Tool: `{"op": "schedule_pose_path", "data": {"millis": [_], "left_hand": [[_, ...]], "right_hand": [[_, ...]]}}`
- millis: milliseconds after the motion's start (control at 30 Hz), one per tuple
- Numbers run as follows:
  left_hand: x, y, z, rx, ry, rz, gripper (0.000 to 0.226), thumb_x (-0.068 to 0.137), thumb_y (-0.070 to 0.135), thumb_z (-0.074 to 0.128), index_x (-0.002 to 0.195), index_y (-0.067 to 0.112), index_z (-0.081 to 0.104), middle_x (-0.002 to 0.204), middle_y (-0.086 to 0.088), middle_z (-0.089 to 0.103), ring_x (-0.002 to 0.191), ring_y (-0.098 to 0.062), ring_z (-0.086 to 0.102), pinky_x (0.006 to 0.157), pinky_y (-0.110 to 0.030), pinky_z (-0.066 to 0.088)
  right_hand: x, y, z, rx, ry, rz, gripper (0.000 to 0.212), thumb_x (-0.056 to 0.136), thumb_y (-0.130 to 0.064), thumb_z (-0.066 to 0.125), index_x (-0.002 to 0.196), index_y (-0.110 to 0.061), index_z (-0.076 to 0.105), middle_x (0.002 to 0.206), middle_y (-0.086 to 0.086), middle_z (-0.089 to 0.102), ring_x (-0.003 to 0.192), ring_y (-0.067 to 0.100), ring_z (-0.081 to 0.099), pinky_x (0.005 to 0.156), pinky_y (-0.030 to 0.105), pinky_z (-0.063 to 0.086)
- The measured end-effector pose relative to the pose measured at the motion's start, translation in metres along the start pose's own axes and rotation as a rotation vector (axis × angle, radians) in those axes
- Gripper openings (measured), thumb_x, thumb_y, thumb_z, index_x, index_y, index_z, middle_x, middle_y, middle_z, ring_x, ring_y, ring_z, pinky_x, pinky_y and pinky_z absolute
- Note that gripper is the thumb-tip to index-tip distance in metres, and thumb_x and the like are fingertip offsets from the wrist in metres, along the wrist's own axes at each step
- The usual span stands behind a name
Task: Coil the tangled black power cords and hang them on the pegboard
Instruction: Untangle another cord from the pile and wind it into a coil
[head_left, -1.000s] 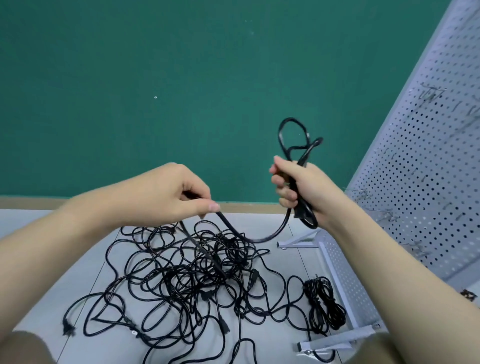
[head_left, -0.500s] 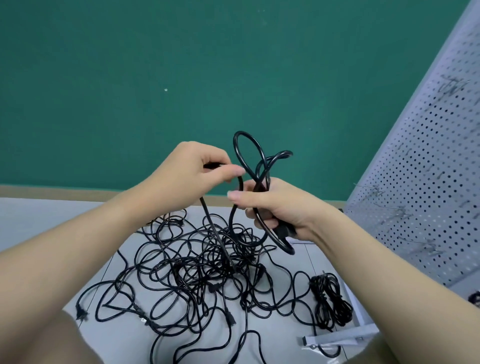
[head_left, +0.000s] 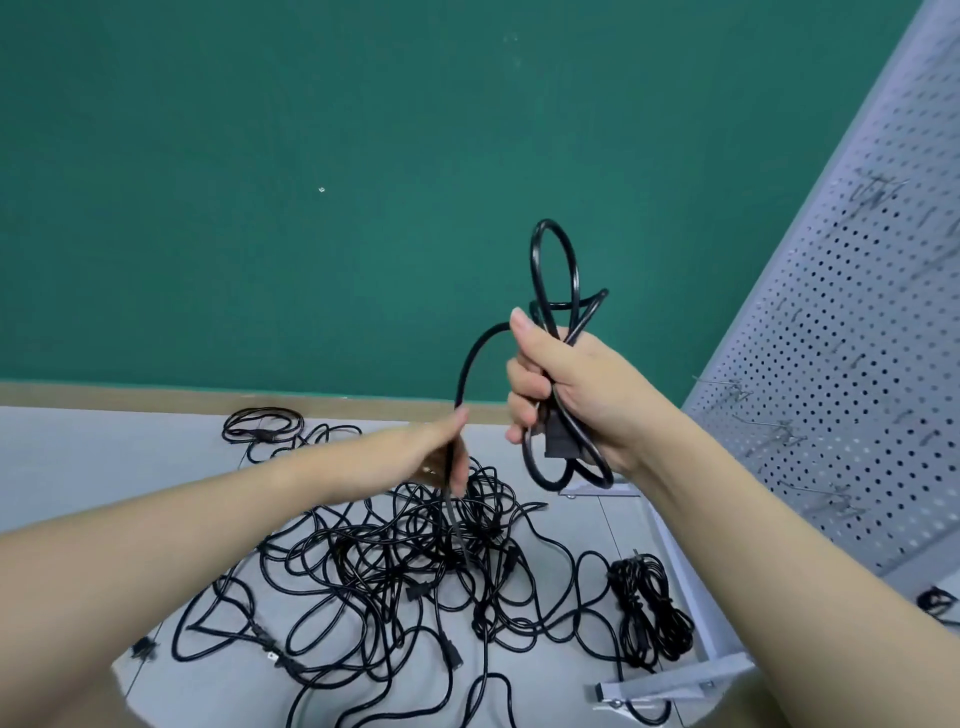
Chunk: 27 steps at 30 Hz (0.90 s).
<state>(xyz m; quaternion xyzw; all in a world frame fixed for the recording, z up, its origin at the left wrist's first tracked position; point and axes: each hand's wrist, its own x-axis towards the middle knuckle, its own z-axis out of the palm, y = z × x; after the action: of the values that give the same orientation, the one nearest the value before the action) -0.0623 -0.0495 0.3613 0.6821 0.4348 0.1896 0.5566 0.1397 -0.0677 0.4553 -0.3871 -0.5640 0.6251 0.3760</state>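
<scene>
My fingers (head_left: 524, 387) are clamping the coiled power cord (head_left: 553, 270); my left hand (head_left: 441, 457) is pinching its trailing length above the tangle (head_left: 415, 561) sprawling across grey floor (head_left: 104, 457), beneath a green wall (head_left: 311, 156).

The left hand (head_left: 441, 457) was motion-blurred, so its grip on the cord (head_left: 470, 364) was unclear. The pegboard (head_left: 857, 364) ran off the right edge, its hooks (head_left: 779, 431) smeared.

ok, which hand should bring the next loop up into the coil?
Left, probably. The left hand pinches the free run of the cord just above the tangled pile, so it can feed slack up. The right hand is full, gripping the coil and its plug.
</scene>
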Motion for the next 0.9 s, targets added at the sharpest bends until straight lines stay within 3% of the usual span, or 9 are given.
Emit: {"op": "schedule_pose_path", "data": {"millis": [100, 167, 233, 333, 467, 600, 733, 800, 900], "left_hand": [[-0.003, -0.013, -0.007, 0.255, 0.014, -0.037, 0.069, 0.102, 0.068, 0.014, 0.076, 0.013, 0.048, 0.079, -0.008, 0.069, 0.093, -0.025, 0.070, 0.104, -0.037, 0.048], [-0.006, -0.009, -0.021, 0.357, 0.118, -0.028, 0.066, 0.098, 0.074, 0.016, 0.068, 0.019, 0.037, 0.062, 0.002, 0.046, 0.069, -0.020, 0.058, 0.081, -0.032, 0.050], [-0.011, -0.001, -0.039, 0.435, 0.313, -0.003, 0.065, 0.092, 0.082, 0.026, 0.065, 0.023, 0.035, 0.058, 0.007, 0.037, 0.057, -0.016, 0.042, 0.065, -0.034, 0.042], [-0.022, 0.019, -0.058, 0.460, 0.621, 0.105, 0.055, 0.099, 0.063, 0.044, 0.065, 0.022, 0.032, 0.056, 0.008, 0.026, 0.050, -0.012, 0.023, 0.054, -0.031, 0.021], [-0.041, 0.064, -0.062, 0.481, 0.846, 0.426, 0.057, 0.104, 0.039, 0.056, 0.060, 0.020, 0.026, 0.055, 0.008, 0.016, 0.050, -0.011, 0.016, 0.048, -0.027, 0.013], [-0.054, 0.090, -0.051, 0.515, 0.896, 0.629, 0.055, 0.103, 0.037, 0.053, 0.060, 0.021, 0.024, 0.057, 0.005, 0.018, 0.051, -0.011, 0.018, 0.048, -0.025, 0.015], [-0.054, 0.094, -0.043, 0.479, 0.892, 0.637, 0.056, 0.105, 0.040, 0.046, 0.061, 0.015, 0.024, 0.058, 0.005, 0.019, 0.052, -0.009, 0.018, 0.050, -0.027, 0.016], [-0.051, 0.094, -0.041, 0.330, 0.831, 0.602, 0.053, 0.105, 0.041, 0.041, 0.060, 0.016, 0.026, 0.056, 0.006, 0.022, 0.052, -0.012, 0.020, 0.050, -0.030, 0.018], [-0.047, 0.098, -0.035, -0.023, 0.647, 0.548, 0.039, 0.097, 0.027, 0.038, 0.059, 0.017, 0.039, 0.053, 0.010, 0.025, 0.048, -0.014, 0.019, 0.049, -0.024, 0.017]], "right_hand": [[0.000, 0.000, -0.011, 0.017, 0.018, 0.023, 0.048, 0.104, -0.041, 0.055, 0.066, -0.023, 0.033, 0.057, -0.003, 0.024, 0.044, 0.011, 0.033, 0.047, 0.026, 0.045], [-0.001, 0.001, -0.021, -0.019, 0.039, 0.020, 0.046, 0.102, -0.034, 0.062, 0.069, -0.026, 0.031, 0.059, -0.003, 0.018, 0.043, 0.010, 0.026, 0.043, 0.023, 0.038], [-0.002, 0.004, -0.032, -0.119, 0.062, 0.038, 0.048, 0.097, -0.028, 0.071, 0.070, -0.028, 0.031, 0.061, -0.002, 0.016, 0.044, 0.010, 0.023, 0.042, 0.021, 0.034], [-0.002, 0.010, -0.040, -0.319, 0.040, 0.128, 0.052, 0.089, -0.031, 0.080, 0.067, -0.028, 0.032, 0.059, -0.004, 0.023, 0.045, 0.012, 0.025, 0.041, 0.022, 0.032], [0.002, 0.020, -0.033, -0.423, 0.003, 0.176, 0.057, 0.086, -0.036, 0.082, 0.062, -0.027, 0.031, 0.052, -0.004, 0.026, 0.044, 0.015, 0.030, 0.045, 0.023, 0.032], [0.006, 0.020, -0.023, -0.420, 0.024, 0.165, 0.056, 0.089, -0.045, 0.077, 0.054, -0.022, 0.039, 0.051, 0.003, 0.036, 0.046, 0.018, 0.039, 0.053, 0.028, 0.040], [0.009, 0.017, -0.015, -0.262, 0.049, 0.104, 0.056, 0.097, -0.040, 0.070, 0.055, -0.023, 0.035, 0.050, 0.001, 0.029, 0.044, 0.017, 0.030, 0.050, 0.027, 0.032], [0.008, 0.013, -0.010, -0.123, 0.013, 0.047, 0.052, 0.097, -0.040, 0.068, 0.058, -0.024, 0.038, 0.050, -0.001, 0.024, 0.042, 0.015, 0.025, 0.046, 0.025, 0.030], [0.006, 0.007, 0.002, 0.024, -0.022, -0.026, 0.037, 0.088, -0.051, 0.067, 0.078, -0.015, 0.068, 0.053, -0.003, 0.022, 0.042, 0.012, 0.024, 0.045, 0.025, 0.029]]}}
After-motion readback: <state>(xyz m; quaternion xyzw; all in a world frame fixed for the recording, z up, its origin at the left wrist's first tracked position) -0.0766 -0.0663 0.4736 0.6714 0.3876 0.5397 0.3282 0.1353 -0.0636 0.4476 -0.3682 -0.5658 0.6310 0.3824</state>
